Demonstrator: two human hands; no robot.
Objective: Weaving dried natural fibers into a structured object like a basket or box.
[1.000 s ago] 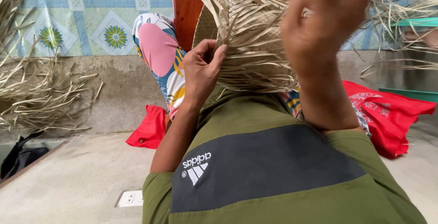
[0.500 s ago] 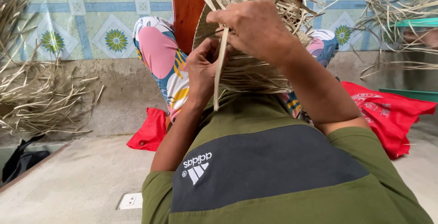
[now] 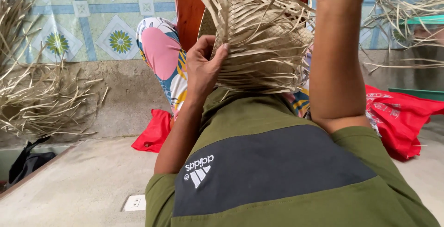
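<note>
The person is partway through plaiting a half-woven straw hat (image 3: 259,37), which rests on the lap against the floral-trousered knees (image 3: 159,51), its woven crown turned toward the wearer and its loose strips fanning up and down. The left hand (image 3: 203,67) pinches the left edge of the weave, thumb and fingers closed on the strips there, steadying the piece. The right arm (image 3: 335,56) rises steeply out of the top of the view; its hand is cut off, so whether it grips a strip cannot be told. The step in hand looks like the drawing out of one strand between passes of the weave; the next move would seem to call for a strip laid across the fixed ones near the left thumb while that hand keeps the edge tight. The hat's long axis runs roughly left to right, the free ends mostly vertical. Heaps of dry straw (image 3: 37,97) lie by the tiled wall, and a red bag (image 3: 397,111) lies to the right.
</note>
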